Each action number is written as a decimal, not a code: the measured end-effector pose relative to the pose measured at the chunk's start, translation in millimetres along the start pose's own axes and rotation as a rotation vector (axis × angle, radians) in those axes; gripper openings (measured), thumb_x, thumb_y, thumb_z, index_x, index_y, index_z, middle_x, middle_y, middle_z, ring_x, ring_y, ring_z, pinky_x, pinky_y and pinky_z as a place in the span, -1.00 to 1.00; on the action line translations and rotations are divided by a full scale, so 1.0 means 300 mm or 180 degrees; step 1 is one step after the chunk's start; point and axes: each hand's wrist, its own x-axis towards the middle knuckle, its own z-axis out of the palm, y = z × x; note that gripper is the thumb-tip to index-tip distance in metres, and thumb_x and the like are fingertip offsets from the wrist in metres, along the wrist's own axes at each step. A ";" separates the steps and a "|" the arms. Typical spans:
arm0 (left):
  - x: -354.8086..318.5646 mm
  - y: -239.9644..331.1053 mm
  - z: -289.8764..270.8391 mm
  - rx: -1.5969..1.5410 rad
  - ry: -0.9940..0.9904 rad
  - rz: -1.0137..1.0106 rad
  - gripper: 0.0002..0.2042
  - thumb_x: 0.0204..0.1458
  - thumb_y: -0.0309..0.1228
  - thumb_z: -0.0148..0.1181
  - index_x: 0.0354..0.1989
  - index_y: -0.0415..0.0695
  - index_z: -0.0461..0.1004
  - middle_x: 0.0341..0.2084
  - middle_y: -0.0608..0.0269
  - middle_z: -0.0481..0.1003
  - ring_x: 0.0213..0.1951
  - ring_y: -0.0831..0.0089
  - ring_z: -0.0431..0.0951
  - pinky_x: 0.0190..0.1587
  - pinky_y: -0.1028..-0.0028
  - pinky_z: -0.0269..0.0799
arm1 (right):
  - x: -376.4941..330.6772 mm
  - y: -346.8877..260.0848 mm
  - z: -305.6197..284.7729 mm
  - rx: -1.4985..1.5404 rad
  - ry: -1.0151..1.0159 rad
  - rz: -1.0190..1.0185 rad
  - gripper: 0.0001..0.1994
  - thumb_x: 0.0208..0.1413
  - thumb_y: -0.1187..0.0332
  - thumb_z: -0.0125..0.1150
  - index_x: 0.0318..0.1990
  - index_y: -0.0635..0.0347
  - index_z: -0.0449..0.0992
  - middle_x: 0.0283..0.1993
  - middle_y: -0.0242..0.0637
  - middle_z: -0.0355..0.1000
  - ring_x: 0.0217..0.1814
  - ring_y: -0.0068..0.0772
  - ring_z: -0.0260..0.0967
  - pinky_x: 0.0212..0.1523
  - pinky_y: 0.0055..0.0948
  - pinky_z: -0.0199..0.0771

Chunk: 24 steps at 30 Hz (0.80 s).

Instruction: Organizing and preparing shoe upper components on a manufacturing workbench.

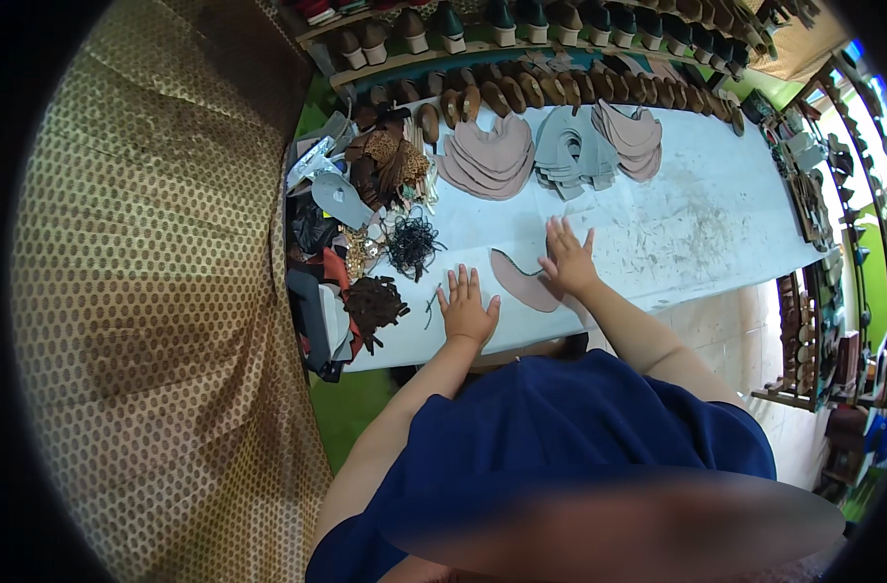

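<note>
Right hand (566, 258) flat, fingers spread, pressing pink leather piece (523, 285); long axis diagonal, up-left to down-right.

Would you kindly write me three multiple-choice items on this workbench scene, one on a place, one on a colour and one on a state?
1. Where does the right hand rest?
A. on the pinkish cut piece at the table's near edge
B. on the grey stack
C. on the shelf of shoes

2. What colour is the stack of cut pieces between the two pinkish stacks?
A. green
B. grey
C. black

3. How is the left hand held?
A. clenched around a tool
B. lifted high above the table
C. open, palm down on the pale table

Answers: 1 A, its fingers lie spread on that piece; 2 B, it looks grey beside the pinkish ones; 3 C, its fingers are spread flat and hold nothing.
</note>
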 end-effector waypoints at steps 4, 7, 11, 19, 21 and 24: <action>0.005 0.000 0.002 -0.0035 0.0003 0.0028 -0.22 0.16 0.03 0.02 0.46 -0.17 0.05 0.51 0.02 -0.08 0.53 0.07 -0.20 0.46 -0.08 -0.43 | -0.121 0.018 -0.002 0.0251 -0.0603 -0.1864 -0.26 0.13 -0.11 0.20 0.36 0.14 0.28 0.42 -0.16 0.23 0.56 -0.14 0.00 0.49 0.17 -0.12; 0.004 0.000 0.004 0.0001 0.0023 0.0018 -0.22 0.16 0.04 0.02 0.47 -0.17 0.04 0.51 0.03 -0.09 0.53 0.08 -0.21 0.47 -0.08 -0.43 | -0.192 0.063 0.028 0.0097 -0.0263 -0.2197 -0.34 0.10 -0.08 0.25 0.28 0.12 0.40 0.36 -0.18 0.31 0.51 -0.15 0.11 0.48 0.00 0.01; 0.003 -0.010 0.011 0.0075 0.0014 -0.0039 -0.22 0.15 0.07 -0.01 0.47 -0.15 0.06 0.51 0.06 -0.09 0.53 0.14 -0.22 0.48 -0.05 -0.43 | -0.221 0.096 0.060 0.0442 0.0176 -0.2216 -0.52 0.11 0.09 0.29 0.14 0.10 0.52 0.23 -0.23 0.45 0.40 -0.13 0.28 0.42 0.00 0.18; 0.000 0.007 -0.007 0.0071 -0.0113 -0.0024 -0.22 0.16 0.03 0.04 0.47 -0.17 0.03 0.51 0.03 -0.10 0.53 0.08 -0.21 0.47 -0.08 -0.37 | -0.157 0.092 0.009 0.0741 0.0518 -0.2000 -0.74 -0.06 0.37 0.32 -0.15 0.06 0.63 -0.09 -0.29 0.59 -0.06 -0.18 0.55 -0.03 -0.24 0.56; 0.000 0.007 -0.007 0.0094 -0.0047 0.0013 -0.22 0.16 0.01 0.05 0.47 -0.17 0.04 0.51 0.04 -0.10 0.53 0.07 -0.21 0.47 -0.07 -0.38 | -0.111 0.088 -0.080 0.1219 0.0360 -0.1329 -0.77 -0.06 0.39 0.31 -0.18 0.08 0.64 -0.23 -0.22 0.60 -0.21 -0.12 0.56 -0.17 -0.24 0.57; -0.002 0.005 -0.002 0.0147 -0.0042 -0.0024 -0.23 0.16 0.01 0.04 0.47 -0.16 0.04 0.51 0.04 -0.10 0.53 0.08 -0.21 0.47 -0.06 -0.38 | -0.013 0.133 -0.263 0.1588 0.0350 -0.0765 -0.81 -0.02 0.41 0.28 -0.21 0.14 0.65 -0.29 -0.19 0.61 -0.26 -0.10 0.58 -0.16 -0.27 0.57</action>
